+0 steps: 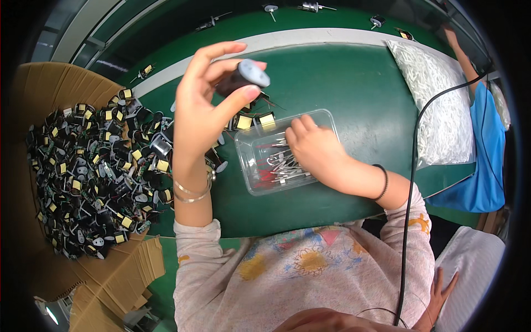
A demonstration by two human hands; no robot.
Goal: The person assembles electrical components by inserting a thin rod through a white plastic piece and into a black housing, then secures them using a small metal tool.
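Note:
My left hand (194, 105) is raised above the green table, thumb and fingers closed around a black cylindrical part (254, 74) with a grey oval end cap. Lower and to the right, my right hand (316, 148) reaches into a clear plastic box (241, 160). Its fingers are curled down among small components with red and white leads (281, 166); whatever they pinch is hidden. Just behind the box, near its far left corner, lie a few black parts with yellow blocks (243, 122), partly covered by my left hand.
At the left, a cardboard box (105, 271) holds a large heap of similar black parts (94, 177). A clear bag of small white pieces (442, 110) lies at the right. A black cable (412, 182) hangs before it. Several parts sit on a green strip (343, 19) beyond the table's pale edge. People are at the right.

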